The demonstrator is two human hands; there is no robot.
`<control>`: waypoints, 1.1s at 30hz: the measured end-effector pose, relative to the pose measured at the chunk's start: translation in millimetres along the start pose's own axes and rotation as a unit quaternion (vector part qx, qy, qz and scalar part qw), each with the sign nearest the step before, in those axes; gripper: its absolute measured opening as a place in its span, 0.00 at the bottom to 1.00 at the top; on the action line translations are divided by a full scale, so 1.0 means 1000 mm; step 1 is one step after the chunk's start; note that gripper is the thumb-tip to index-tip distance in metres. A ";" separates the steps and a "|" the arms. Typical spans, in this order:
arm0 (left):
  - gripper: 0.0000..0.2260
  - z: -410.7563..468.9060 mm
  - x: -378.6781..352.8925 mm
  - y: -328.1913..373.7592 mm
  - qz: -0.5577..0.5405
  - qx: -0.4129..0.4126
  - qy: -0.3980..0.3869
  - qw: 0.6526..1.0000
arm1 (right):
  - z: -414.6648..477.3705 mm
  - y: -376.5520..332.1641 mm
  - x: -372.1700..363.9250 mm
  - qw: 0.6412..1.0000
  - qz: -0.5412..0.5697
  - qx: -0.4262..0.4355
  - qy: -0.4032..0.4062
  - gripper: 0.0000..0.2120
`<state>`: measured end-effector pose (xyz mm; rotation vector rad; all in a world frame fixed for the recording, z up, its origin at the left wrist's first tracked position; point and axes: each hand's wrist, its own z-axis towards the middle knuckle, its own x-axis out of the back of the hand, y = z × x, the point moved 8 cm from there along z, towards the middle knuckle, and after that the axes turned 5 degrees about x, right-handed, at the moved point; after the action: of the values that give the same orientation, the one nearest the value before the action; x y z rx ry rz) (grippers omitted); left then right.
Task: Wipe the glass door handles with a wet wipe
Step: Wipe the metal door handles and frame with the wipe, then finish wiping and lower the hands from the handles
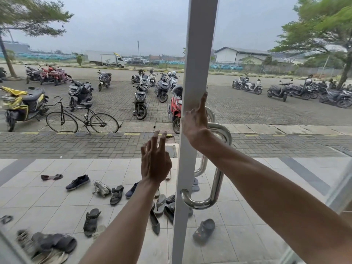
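The near steel pull handle (217, 180) is a D-shaped tube mounted on the white door stile (198, 54), to its right. Its long axis runs vertically, parallel to the stile, from a top bend just beside the right wrist down to a lower bend near the tiled floor. A second handle (202, 166) shows through the glass on the far side. The right hand (196, 121) lies flat against the stile with its fingers straight and pointing up, holding nothing. It is the nearer hand, with the handle directly below it and its forearm crossing the tube's upper part. The left hand (155, 162) hovers on the other side of the stile, fingers spread wide and empty, touching nothing. No wet wipe and no packet or other container for one shows, so wiping probably has to wait until a wipe is fetched. Loose shoes and sandals (78, 181) lie scattered on the tiles outside.
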<state>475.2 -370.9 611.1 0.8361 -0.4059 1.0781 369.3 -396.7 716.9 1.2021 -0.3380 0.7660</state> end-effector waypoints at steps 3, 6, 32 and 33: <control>0.29 -0.001 0.000 -0.006 -0.014 0.039 0.004 0.999 | -0.018 0.015 -0.006 0.996 0.045 0.013 0.071 0.14; 0.29 -0.002 -0.003 -0.005 -0.030 0.047 0.010 0.998 | -0.041 0.033 -0.021 0.981 0.084 0.038 0.168 0.13; 0.29 -0.040 -0.049 -0.081 -0.027 0.116 -0.015 0.993 | -0.153 -0.253 -0.216 0.197 0.843 -0.471 -0.171 0.14; 0.29 -0.041 -0.051 -0.082 -0.025 0.115 -0.020 0.993 | -0.146 -0.263 -0.204 0.183 0.857 -0.442 -0.192 0.12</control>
<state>522.1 -388.1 518.8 1.0683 -0.2951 1.0770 383.3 -373.6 354.6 -0.8942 -2.4241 1.6061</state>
